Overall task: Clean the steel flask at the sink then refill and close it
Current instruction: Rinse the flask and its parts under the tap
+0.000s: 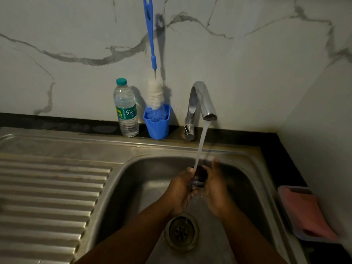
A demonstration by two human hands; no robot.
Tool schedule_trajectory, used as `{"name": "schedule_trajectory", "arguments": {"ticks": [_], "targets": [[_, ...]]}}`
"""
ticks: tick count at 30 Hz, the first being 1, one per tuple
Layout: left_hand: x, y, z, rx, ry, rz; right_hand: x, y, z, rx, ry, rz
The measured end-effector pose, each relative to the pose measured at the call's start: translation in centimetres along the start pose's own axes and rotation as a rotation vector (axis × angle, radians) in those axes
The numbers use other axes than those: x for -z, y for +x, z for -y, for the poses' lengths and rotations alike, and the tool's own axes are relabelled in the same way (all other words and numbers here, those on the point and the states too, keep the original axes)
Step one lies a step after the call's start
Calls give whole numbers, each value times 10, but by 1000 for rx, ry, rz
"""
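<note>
Marble-veined white wall behind, steel sink (122, 187) basin below. Two hands together under running water: left hand (181, 189) and right hand (216, 191) cupped round one small dark object (200, 175), blurred, likely flask lid, held over one round drain (182, 231); steel flask itself not visible. One curved chrome tap (202, 100), stream landing on object. One ribbed steel drainboard (47, 197) at left. On back ledge: one clear plastic water bottle (126, 109), teal cap, green label; one blue plastic cup (157, 126) just beside it; one bottle brush (155, 92), white-and-blue bristles in cup, long blue handle up the wall. One pink cloth (306, 212) in tray at right.
</note>
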State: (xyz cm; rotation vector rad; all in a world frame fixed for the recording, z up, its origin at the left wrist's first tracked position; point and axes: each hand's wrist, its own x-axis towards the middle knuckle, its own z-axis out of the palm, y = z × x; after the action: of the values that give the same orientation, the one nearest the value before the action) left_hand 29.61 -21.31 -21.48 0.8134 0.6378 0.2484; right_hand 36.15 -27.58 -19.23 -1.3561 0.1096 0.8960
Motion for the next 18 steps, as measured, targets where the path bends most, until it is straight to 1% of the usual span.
{"name": "schedule_trajectory", "arguments": {"ticks": [2,3,5,6,7,8,9,11,12,13,14,15,16,18], "targets": [[-2,1,5,50,-97,-87,-2,-2,3,0,-3,29],[-2,3,5,67,-130,-135,-6,-8,-1,16,-47,25],[2,9,1,65,-168,-204,-14,-21,-13,90,-281,77],[4,10,-1,63,-181,-201,-13,-23,-21,132,-443,156],[5,10,-3,62,-185,-175,-15,-28,-25,178,-523,196],[6,10,-5,55,-170,-118,-11,-27,-27,205,-533,207],[4,7,-4,45,-149,-60,-7,-25,-25,168,-401,187],[-1,2,-1,31,-135,-9,-3,-20,-16,79,-111,144],[-2,3,1,28,-142,-4,-3,-19,-14,59,-12,146],[-3,4,2,28,-151,3,0,-24,-16,89,-22,196],[-2,6,2,27,-150,-14,3,-25,-21,116,-99,221],[-1,10,1,31,-157,-48,1,-24,-24,131,-198,208],[1,12,-1,38,-157,-92,-7,-25,-26,151,-348,169],[7,20,0,34,-152,-183,-10,-29,-34,270,-579,162]]}}
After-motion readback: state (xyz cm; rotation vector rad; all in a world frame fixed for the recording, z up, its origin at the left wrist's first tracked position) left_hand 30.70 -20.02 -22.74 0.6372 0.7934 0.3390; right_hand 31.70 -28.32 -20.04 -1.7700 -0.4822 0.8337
